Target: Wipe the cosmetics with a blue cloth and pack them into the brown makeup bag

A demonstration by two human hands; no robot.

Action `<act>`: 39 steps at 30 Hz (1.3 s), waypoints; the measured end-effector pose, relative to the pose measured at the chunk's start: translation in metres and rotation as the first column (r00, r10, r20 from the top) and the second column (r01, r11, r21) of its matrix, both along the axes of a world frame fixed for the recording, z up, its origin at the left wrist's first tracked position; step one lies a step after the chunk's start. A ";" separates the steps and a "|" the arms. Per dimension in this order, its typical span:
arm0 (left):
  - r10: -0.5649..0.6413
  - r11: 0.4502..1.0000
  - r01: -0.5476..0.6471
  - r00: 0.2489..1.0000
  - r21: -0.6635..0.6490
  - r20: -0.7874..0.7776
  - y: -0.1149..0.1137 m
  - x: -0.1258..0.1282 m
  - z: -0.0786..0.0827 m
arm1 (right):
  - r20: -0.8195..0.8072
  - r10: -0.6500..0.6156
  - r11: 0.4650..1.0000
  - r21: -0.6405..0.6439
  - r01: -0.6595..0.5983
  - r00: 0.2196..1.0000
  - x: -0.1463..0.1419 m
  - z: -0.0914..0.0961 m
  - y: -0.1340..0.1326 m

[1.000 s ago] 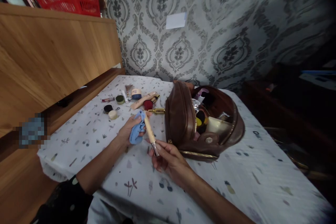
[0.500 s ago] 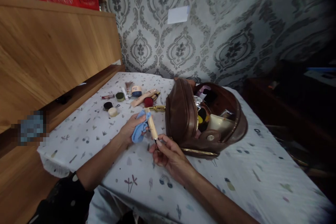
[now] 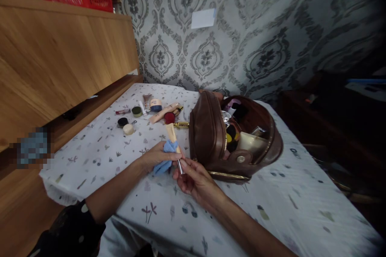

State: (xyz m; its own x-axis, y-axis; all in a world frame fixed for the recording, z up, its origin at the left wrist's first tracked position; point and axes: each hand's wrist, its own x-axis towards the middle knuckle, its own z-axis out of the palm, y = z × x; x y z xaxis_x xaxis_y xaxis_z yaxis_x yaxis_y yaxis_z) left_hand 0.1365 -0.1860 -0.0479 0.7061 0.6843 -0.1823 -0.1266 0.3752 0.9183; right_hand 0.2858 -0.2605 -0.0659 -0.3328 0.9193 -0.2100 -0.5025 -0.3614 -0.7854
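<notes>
My left hand is closed on a blue cloth and presses it around the lower part of a beige cosmetic tube. My right hand pinches the tube's silver cap end between fingers and thumb. The tube stands tilted, its flat end pointing up and away from me. Both hands hover just above the patterned white sheet, close to the left side of an open brown leather pouch.
The pouch holds several cosmetics, including a cream-coloured box. Loose make-up items lie on the sheet beyond my hands: small round pots, a red compact, tubes, a gold lipstick. A wooden headboard rises on the left.
My left hand has slid the blue cloth down the tube toward the cap end, so the tube's upper part now shows bare. Both hands sit slightly lower and closer together.
</notes>
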 end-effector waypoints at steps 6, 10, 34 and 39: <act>0.500 0.862 -0.490 0.864 -0.130 0.062 0.019 -0.008 0.002 | 0.072 0.094 0.996 -0.015 -0.093 0.993 -0.002 -0.002 -0.004; 0.612 0.787 -0.587 0.783 -0.190 0.113 0.030 -0.016 0.007 | 0.069 0.078 0.997 -0.011 -0.077 0.995 -0.003 -0.001 -0.005; 0.518 0.845 -0.495 0.851 -0.202 0.080 -0.003 0.023 -0.009 | 0.450 -0.143 0.968 0.248 0.031 0.882 -0.011 -0.012 -0.013; 0.535 0.842 -0.491 0.813 -0.222 0.229 0.006 0.014 0.000 | 0.364 -0.031 0.977 0.209 -0.049 0.931 -0.008 -0.003 -0.015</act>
